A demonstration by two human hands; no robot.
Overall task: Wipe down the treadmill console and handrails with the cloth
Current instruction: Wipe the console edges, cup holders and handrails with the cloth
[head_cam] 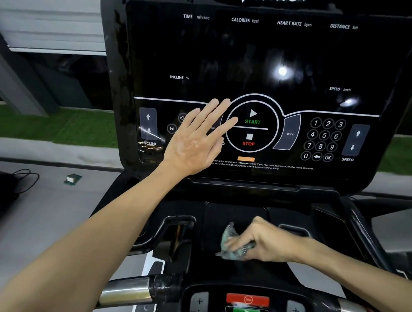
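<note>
The black treadmill console point(262, 60) fills the upper view, with START and STOP buttons and a number keypad. My left hand point(197, 138) lies flat against its lower left panel, fingers straight and reaching toward the START ring. Below, my right hand point(261, 242) grips a crumpled green-grey patterned cloth point(231, 241) and presses it on the dark tray under the console. A chrome and black handrail point(135, 290) runs along the bottom left.
A front bar panel with a red stop button point(247, 299) and a green button sits at the bottom centre. A small green-white block point(72, 179) and a black cable point(26, 180) lie on the grey floor at left. Green turf shows beyond.
</note>
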